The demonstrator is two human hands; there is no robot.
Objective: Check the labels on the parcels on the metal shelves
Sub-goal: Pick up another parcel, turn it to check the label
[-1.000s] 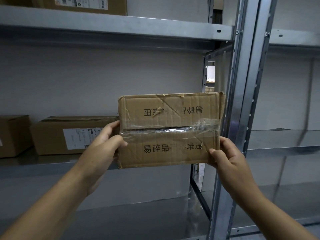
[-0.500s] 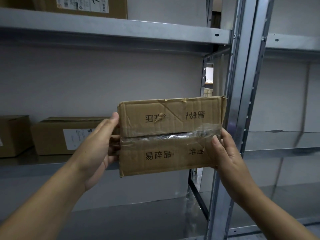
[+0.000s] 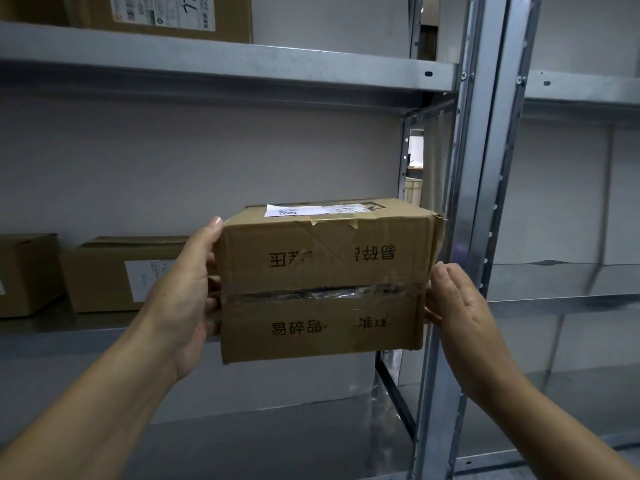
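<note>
Parcel (image 3: 322,306) between left hand (image 3: 187,299), right hand (image 3: 460,306)

Pale wall (image 3: 207,161), whitish bin (image 3: 414,190) beyond

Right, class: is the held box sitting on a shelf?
No, the box is in front of the shelf, held between the left hand and right hand.

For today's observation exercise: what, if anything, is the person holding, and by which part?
A cardboard box, held by its two ends: the left hand grips the left end, the right hand presses against the right end.
</note>
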